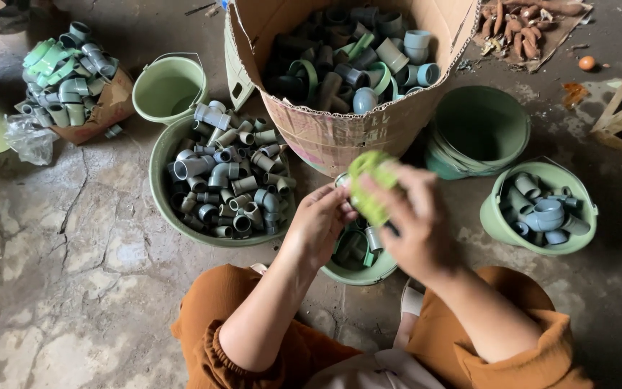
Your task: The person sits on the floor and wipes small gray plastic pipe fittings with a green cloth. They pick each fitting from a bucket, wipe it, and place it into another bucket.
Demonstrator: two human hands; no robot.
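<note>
My left hand (319, 223) and my right hand (413, 216) meet over a small green bucket (354, 272) between my knees. My right hand grips a light green pipe fitting (370, 180), which is blurred. My left hand's fingers touch the fitting's lower left side. The bucket below holds a few grey and green fittings, mostly hidden by my hands. Directly beyond my hands stands a big cardboard box (340, 133) filled with mixed grey, green and blue pipe fittings.
A wide green basin (158, 193) of grey elbows lies at my left. A green pail (168, 88) and a heap of fittings (66, 79) sit farther left. At right are stacked green buckets (478, 130) and a bucket of blue-grey fittings (541, 209). The floor is cracked concrete.
</note>
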